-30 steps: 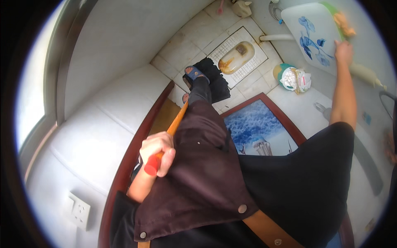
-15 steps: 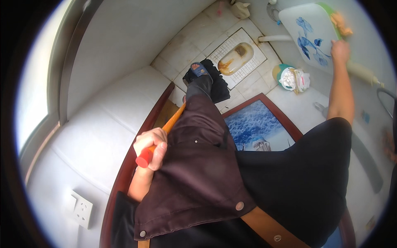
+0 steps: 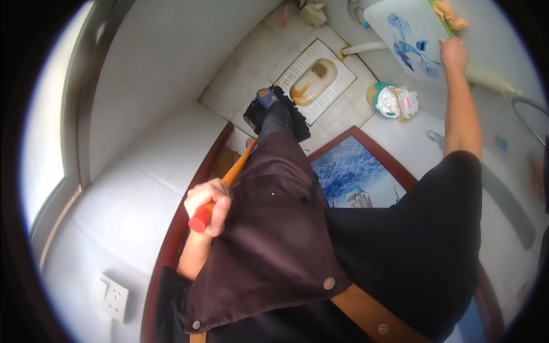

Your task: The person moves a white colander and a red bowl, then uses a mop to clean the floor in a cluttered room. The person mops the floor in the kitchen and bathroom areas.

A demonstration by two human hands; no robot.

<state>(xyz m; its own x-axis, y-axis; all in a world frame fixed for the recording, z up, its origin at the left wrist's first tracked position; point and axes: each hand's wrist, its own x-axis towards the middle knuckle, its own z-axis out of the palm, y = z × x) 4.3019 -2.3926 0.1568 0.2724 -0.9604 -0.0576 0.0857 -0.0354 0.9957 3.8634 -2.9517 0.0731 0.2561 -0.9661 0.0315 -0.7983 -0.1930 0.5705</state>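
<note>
My left hand (image 3: 208,207) is wrapped around an orange stick handle (image 3: 233,171) with a red end cap. The handle slants down and away along my dark apron, and its far end is hidden by my leg. At the upper right, my right hand (image 3: 453,54) is curled at the side edge of a white toilet cistern (image 3: 389,26) patterned with blue flowers; its fingertips are partly hidden. An orange cloth (image 3: 450,15) lies beside that hand, on the cistern's green edge. Below the cistern, a squat toilet (image 3: 315,82) with brown stains is set in the tiled floor.
My slippered foot (image 3: 267,98) stands on a black mat (image 3: 294,123). A green bin (image 3: 374,97) filled with white paper sits by the wall. A raised threshold with a dark red frame (image 3: 357,134) surrounds a blue picture panel (image 3: 349,166). A socket (image 3: 116,298) is on the left wall.
The view has shifted slightly, so the toilet, cistern and bin appear farther left. My left hand still grips the handle and my right hand stays at the cistern's edge.
</note>
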